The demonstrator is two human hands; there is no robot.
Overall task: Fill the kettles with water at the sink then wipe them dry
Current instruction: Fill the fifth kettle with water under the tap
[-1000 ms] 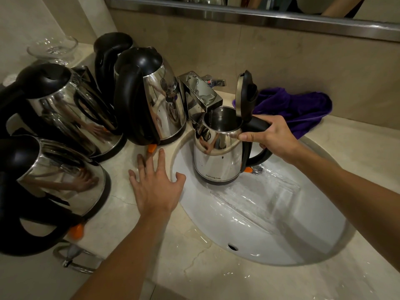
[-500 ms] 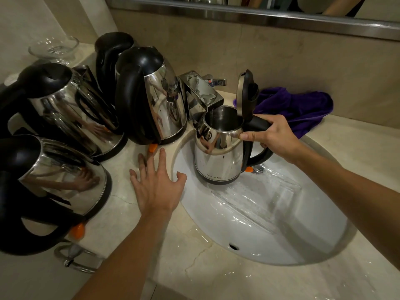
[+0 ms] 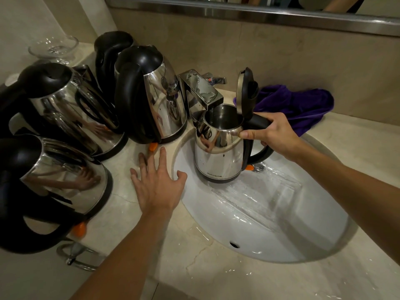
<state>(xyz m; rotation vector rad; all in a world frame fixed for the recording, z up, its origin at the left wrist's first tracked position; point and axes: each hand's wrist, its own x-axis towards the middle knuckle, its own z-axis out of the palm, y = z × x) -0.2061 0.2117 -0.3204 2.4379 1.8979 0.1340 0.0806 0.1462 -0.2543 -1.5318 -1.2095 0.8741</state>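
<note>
My right grip (image 3: 272, 133) is curled round the black handle of the open kettle (image 3: 218, 152), thumb laid along the top of the handle toward the steel rim. I hold this kettle upright over the back left of the sink (image 3: 281, 224), its mouth just under the tap (image 3: 201, 92), its lid (image 3: 246, 92) standing straight up (the inside looks dark, and I cannot tell how much water is in it). My left grip (image 3: 155, 182) holds nothing: fingers spread flat on the wet surface (image 3: 194, 273) at the sink's left rim, thumb tip on the rim itself. Left of the sink stand four more kettles with lids down: one (image 3: 151, 98) just beside the tap, one (image 3: 110, 55) behind it, one (image 3: 65, 105) farther left, one (image 3: 54, 180) nearest me. A purple cloth (image 3: 298, 105) lies bunched behind the sink's far right rim. A glass dish (image 3: 54, 48) sits well beyond the kettles.
</note>
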